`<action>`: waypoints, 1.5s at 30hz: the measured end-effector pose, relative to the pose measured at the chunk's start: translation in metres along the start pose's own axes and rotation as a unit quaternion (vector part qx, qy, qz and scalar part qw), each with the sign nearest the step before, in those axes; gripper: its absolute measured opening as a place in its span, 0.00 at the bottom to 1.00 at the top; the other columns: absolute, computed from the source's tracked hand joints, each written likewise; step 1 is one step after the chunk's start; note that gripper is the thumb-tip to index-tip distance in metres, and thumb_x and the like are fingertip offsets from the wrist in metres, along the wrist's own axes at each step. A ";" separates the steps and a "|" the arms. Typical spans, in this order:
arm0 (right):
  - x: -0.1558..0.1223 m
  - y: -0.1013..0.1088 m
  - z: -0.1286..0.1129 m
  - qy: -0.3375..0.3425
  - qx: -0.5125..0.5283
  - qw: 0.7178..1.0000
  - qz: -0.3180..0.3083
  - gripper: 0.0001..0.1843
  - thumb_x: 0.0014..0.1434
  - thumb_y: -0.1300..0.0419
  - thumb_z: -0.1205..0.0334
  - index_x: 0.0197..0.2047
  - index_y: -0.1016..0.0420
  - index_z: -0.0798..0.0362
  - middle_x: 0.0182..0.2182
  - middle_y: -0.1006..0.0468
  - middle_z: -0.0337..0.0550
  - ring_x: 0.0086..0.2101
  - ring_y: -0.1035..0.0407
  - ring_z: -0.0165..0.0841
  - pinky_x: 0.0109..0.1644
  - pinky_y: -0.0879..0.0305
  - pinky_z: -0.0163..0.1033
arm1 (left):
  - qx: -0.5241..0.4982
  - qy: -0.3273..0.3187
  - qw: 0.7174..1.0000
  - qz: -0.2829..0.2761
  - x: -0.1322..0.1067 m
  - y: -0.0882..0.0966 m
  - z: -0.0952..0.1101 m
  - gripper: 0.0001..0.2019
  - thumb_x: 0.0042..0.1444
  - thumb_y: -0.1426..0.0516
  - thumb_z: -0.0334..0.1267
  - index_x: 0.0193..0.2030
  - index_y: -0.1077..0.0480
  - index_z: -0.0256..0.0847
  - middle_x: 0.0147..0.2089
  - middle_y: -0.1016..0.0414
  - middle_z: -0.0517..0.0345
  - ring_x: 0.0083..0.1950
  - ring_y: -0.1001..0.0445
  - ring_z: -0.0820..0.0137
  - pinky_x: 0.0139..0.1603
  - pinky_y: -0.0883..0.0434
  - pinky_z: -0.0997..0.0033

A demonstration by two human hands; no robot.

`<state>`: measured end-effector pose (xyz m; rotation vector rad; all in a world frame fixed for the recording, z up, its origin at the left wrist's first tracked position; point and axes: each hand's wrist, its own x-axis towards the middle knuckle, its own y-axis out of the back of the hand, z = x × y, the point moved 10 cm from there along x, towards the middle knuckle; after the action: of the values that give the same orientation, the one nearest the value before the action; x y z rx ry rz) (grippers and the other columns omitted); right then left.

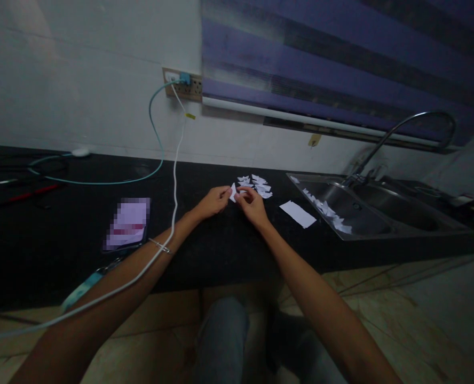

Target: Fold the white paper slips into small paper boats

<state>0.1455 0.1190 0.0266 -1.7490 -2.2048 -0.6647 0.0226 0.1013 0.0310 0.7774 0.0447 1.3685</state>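
Observation:
Between my two hands, above the dark countertop, is a small piece of folded white paper (232, 192). My left hand (216, 200) pinches it from the left. My right hand (253, 205) has its thumb and fingers closed at the paper's right side. Just behind my hands lie several small folded paper pieces (262, 188) in a cluster. To the right of my right hand, a flat white paper sheet (298, 214) rests on the counter. More folded paper pieces (327, 211) are lined up along the sink's left rim.
A double sink (375, 234) with a curved faucet (405, 120) is at right. A phone (128, 224) with a lanyard (83, 288) lies at left. A white cable (175, 186) runs from the wall outlet (184, 88) across my left forearm. A teal cable (101, 183) loops behind.

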 end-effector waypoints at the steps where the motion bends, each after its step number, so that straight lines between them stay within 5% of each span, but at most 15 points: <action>1: -0.001 0.000 -0.004 0.013 -0.003 1.000 0.005 0.20 0.54 0.36 0.49 0.46 0.24 0.52 0.33 0.20 0.42 0.35 0.26 0.35 0.42 0.29 0.40 | 0.012 -0.012 1.000 0.016 0.000 0.004 0.003 0.16 0.67 0.52 0.45 0.32 0.33 0.38 0.25 0.32 0.60 0.25 0.34 0.74 0.27 0.38 0.75; 5: -0.003 -0.002 -0.008 0.028 -0.001 1.000 -0.004 0.19 0.55 0.35 0.49 0.45 0.21 0.53 0.43 0.18 0.48 0.43 0.24 0.40 0.50 0.28 0.46 | 0.013 -0.040 0.999 -0.009 -0.001 0.001 0.014 0.16 0.65 0.49 0.47 0.35 0.28 0.38 0.30 0.27 0.57 0.33 0.30 0.70 0.34 0.34 0.73; 11: -0.004 -0.010 0.001 0.006 0.021 0.999 -0.040 0.21 0.55 0.34 0.48 0.47 0.18 0.51 0.47 0.18 0.47 0.47 0.24 0.42 0.51 0.27 0.49 | -0.007 -0.012 0.999 -0.038 -0.003 -0.002 0.005 0.22 0.67 0.53 0.50 0.33 0.27 0.37 0.25 0.29 0.57 0.28 0.32 0.70 0.29 0.36 0.73; 18: -0.007 -0.019 0.001 0.016 0.012 0.997 -0.078 0.17 0.58 0.37 0.51 0.47 0.17 0.49 0.43 0.16 0.44 0.44 0.23 0.43 0.50 0.27 0.50 | 0.109 0.002 0.994 0.009 -0.001 0.013 -0.004 0.17 0.65 0.49 0.52 0.35 0.31 0.40 0.30 0.28 0.58 0.29 0.33 0.71 0.29 0.41 0.72; 23: -0.010 -0.027 0.006 -0.010 0.000 0.993 -0.117 0.15 0.56 0.35 0.52 0.42 0.17 0.51 0.41 0.16 0.45 0.44 0.23 0.42 0.52 0.28 0.51 | 0.153 -0.013 0.987 -0.043 -0.003 0.008 -0.004 0.15 0.66 0.51 0.50 0.39 0.32 0.42 0.33 0.27 0.56 0.32 0.31 0.69 0.32 0.41 0.71; 31: -0.005 -0.024 0.021 -0.078 0.122 0.987 -0.076 0.17 0.50 0.32 0.49 0.37 0.21 0.53 0.35 0.21 0.43 0.36 0.26 0.34 0.40 0.22 0.44 | 0.137 -0.037 0.988 -0.058 -0.001 -0.002 0.001 0.15 0.69 0.56 0.45 0.37 0.34 0.42 0.30 0.30 0.57 0.30 0.32 0.69 0.33 0.40 0.68; 37: -0.002 -0.009 0.009 -0.028 0.056 0.998 -0.026 0.13 0.50 0.33 0.58 0.39 0.23 0.53 0.37 0.21 0.42 0.35 0.26 0.34 0.42 0.25 0.42 | 0.141 -0.052 0.987 -0.061 0.001 -0.005 0.005 0.17 0.70 0.58 0.43 0.38 0.33 0.39 0.33 0.29 0.55 0.34 0.30 0.68 0.38 0.36 0.67; 45: 0.001 0.001 0.008 0.016 0.019 1.000 0.002 0.10 0.54 0.36 0.57 0.37 0.19 0.52 0.39 0.20 0.46 0.40 0.26 0.38 0.46 0.27 0.45 | 0.168 -0.080 0.980 -0.071 -0.002 -0.007 0.010 0.16 0.69 0.56 0.41 0.41 0.30 0.38 0.36 0.26 0.53 0.36 0.28 0.67 0.40 0.33 0.67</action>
<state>0.1469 0.1241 0.0205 -1.7115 -2.1765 -0.6406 0.0332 0.0952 0.0341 1.1439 0.2062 1.1736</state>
